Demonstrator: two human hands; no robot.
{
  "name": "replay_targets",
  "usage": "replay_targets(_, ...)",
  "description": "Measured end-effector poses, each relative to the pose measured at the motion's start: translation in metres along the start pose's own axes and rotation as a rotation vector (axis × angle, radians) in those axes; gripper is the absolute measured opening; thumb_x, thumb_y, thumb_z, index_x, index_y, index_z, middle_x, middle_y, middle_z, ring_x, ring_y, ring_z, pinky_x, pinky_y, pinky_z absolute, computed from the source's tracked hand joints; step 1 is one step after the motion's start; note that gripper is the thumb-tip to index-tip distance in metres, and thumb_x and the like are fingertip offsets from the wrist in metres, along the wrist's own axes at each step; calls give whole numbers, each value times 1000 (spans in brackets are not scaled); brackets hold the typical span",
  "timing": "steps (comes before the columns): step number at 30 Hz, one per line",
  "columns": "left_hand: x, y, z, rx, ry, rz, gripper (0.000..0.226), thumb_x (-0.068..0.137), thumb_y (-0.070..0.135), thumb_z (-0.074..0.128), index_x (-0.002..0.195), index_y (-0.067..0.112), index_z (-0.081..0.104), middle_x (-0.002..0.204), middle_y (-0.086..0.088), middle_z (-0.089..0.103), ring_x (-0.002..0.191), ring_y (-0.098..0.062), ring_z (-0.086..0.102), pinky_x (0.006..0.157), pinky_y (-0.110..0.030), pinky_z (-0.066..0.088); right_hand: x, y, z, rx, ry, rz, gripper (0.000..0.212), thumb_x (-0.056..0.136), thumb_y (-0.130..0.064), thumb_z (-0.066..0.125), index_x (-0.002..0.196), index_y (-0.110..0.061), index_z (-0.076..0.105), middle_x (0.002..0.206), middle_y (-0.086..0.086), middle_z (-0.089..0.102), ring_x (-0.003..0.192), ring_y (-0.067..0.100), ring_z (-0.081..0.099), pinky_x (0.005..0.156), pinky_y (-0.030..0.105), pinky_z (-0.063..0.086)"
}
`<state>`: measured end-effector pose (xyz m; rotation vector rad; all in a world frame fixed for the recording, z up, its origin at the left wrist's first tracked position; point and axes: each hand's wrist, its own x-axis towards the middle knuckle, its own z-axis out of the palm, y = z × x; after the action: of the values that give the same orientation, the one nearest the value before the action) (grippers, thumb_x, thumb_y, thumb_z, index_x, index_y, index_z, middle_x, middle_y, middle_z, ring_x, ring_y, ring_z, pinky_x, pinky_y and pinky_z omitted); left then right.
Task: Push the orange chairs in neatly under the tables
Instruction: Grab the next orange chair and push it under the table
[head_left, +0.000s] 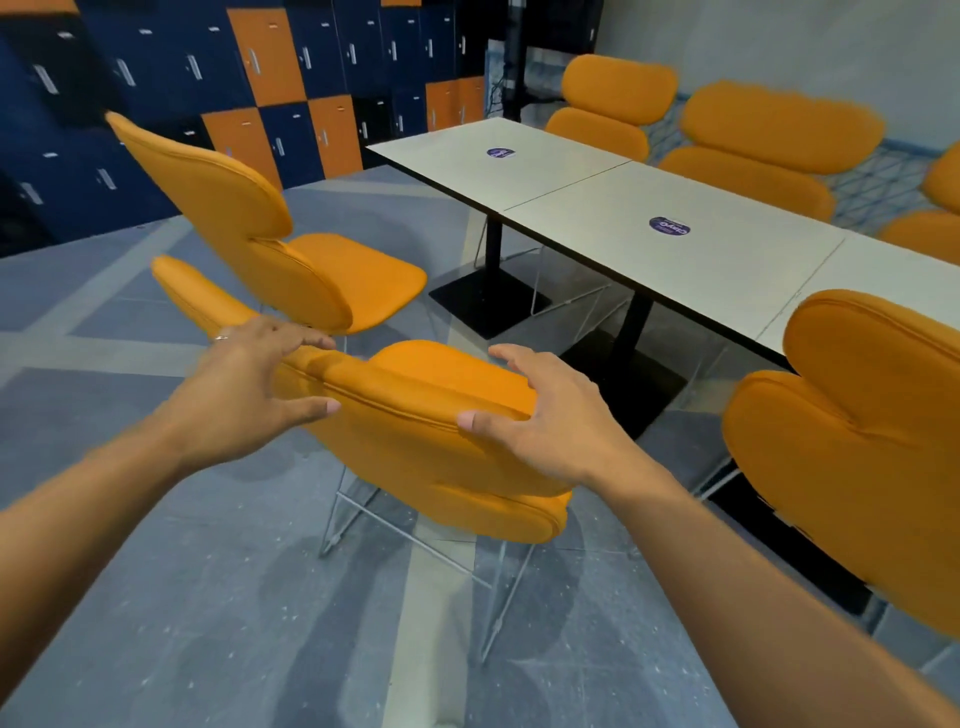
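An orange chair (415, 431) stands out on the floor directly in front of me, its back towards me, well away from the white tables (727, 270). My left hand (244, 384) reaches over the left part of its backrest, fingers spread above the top edge and thumb below. My right hand (545, 415) is at the right part, thumb tip touching the rear edge and fingers straight above the top. Neither hand has closed round the backrest. A second orange chair (291, 260) stands farther left, also away from the tables. A third orange chair (857, 452) sits at the right, against the table edge.
Several more orange chairs (753, 150) line the far side of the tables. Black pedestal bases (488, 301) stand under the tabletops. Blue and orange lockers (270, 57) fill the back wall. Grey patterned floor (208, 597) spreads to the left and around me.
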<state>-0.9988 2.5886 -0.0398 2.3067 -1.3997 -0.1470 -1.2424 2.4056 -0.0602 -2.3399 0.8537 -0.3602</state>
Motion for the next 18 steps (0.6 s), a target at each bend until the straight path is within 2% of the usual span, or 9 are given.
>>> replay_targets(5,33,-42,-8,113,-55,-27,89,57,77,63,136,43,42,144,6,44,135,-25,35,106,-57,34,33,-23,14,-43,-257,-32,95,73,-78,68,153,-44,29,160,-12,32,144,17,33,115,49,34)
replay_targets(7,41,-55,-7,176,-105,-23,101,53,86,61,141,45,35,151,9,36,142,-24,25,109,-59,27,41,-28,19,-127,-370,-18,100,69,-83,66,153,-45,27,159,-11,35,143,21,35,112,49,37)
replay_targets(9,49,-69,-6,219,-153,-15,110,46,93,52,143,46,31,154,11,30,146,-23,17,111,-60,20,48,-36,24,-250,-435,9,95,71,-84,62,151,-45,30,152,-8,43,137,23,41,106,48,41)
replay_targets(13,59,-87,-1,250,-186,59,111,41,97,43,140,46,38,152,15,34,147,-21,12,113,-59,9,50,-53,39,-503,-373,76,71,77,-82,58,132,-39,47,125,-2,59,114,27,54,82,41,45)
replay_targets(18,76,-109,0,232,-125,199,91,48,97,39,124,48,50,131,15,52,134,-20,36,110,-59,14,47,-67,50,-608,-236,201,64,70,-85,59,107,-34,55,98,-5,58,89,23,52,69,38,42)
